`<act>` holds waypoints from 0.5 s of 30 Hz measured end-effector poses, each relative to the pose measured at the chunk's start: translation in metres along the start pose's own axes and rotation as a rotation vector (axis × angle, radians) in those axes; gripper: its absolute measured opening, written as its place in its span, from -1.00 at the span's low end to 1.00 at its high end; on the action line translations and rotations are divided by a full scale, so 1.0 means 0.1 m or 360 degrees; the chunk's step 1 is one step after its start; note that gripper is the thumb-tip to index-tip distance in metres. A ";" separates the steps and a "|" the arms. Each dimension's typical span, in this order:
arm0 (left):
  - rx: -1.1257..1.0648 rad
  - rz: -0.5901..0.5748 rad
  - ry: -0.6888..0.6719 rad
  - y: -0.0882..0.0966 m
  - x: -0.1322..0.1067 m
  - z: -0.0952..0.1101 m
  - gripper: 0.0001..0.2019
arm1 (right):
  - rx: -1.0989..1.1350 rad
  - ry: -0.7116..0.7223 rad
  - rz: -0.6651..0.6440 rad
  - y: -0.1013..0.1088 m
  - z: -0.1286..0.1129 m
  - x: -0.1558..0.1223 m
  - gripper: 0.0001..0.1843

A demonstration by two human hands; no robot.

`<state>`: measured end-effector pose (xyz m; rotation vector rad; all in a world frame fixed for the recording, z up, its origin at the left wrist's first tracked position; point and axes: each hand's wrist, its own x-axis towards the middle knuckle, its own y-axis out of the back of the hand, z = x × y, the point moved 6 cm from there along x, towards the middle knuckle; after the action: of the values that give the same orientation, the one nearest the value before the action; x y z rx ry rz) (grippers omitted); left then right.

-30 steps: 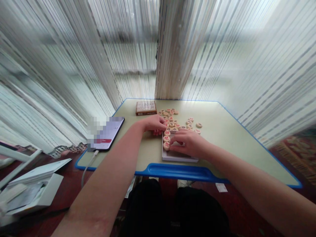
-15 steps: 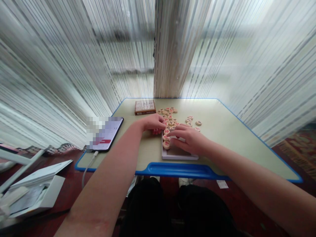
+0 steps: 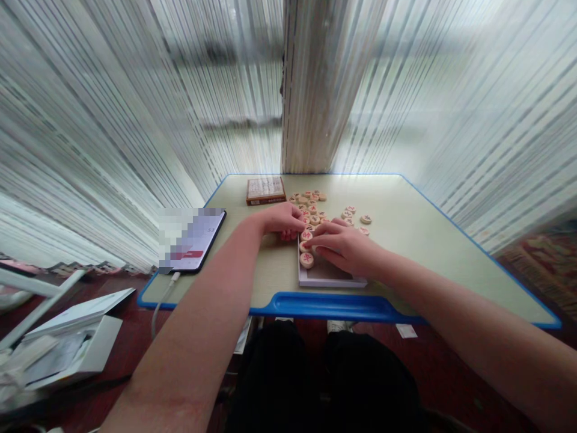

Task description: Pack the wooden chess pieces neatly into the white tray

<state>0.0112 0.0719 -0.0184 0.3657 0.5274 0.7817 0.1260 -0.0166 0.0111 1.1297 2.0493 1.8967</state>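
Three round wooden Chinese chess pieces [image 3: 307, 259] with red characters stand in a column along the left side of a shallow white box tray [image 3: 333, 282]. My right hand [image 3: 345, 246] reaches over the tray from the right, fingers stretched out and apart, fingertips touching the middle piece. At the tray's far left corner, my left hand [image 3: 286, 221] is closed, thumb and forefinger pressed together beside the pieces. What those fingers hold, if anything, is hidden. Beyond both hands lies a cluster of loose chess pieces [image 3: 312, 209], partly covered by my fingers.
A brown box lid [image 3: 265, 191] lies at the back left of the table [image 3: 433, 258]. More loose pieces [image 3: 366, 219] lie to the right. A phone [image 3: 198, 243] with a charging cable [image 3: 164, 300] rests at the left edge. The blue trough [image 3: 333, 305] runs along the front.
The view has shifted slightly. Both hands remain almost in place at the tray; my right fingers have shifted a little over the middle piece.
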 end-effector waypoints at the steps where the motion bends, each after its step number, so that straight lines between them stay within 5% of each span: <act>1: 0.0008 -0.0004 0.0002 0.00 0.00 0.00 -0.92 | -0.0001 0.0010 0.0018 0.01 -0.01 0.00 -0.72; 15: 0.0022 0.0023 -0.0005 0.01 0.01 0.00 -0.91 | 0.0109 0.0238 0.0089 0.02 -0.07 -0.01 -0.78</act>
<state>0.0110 0.0731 -0.0179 0.3836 0.5275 0.7918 0.1235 -0.0232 0.0135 1.1018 2.1978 2.0086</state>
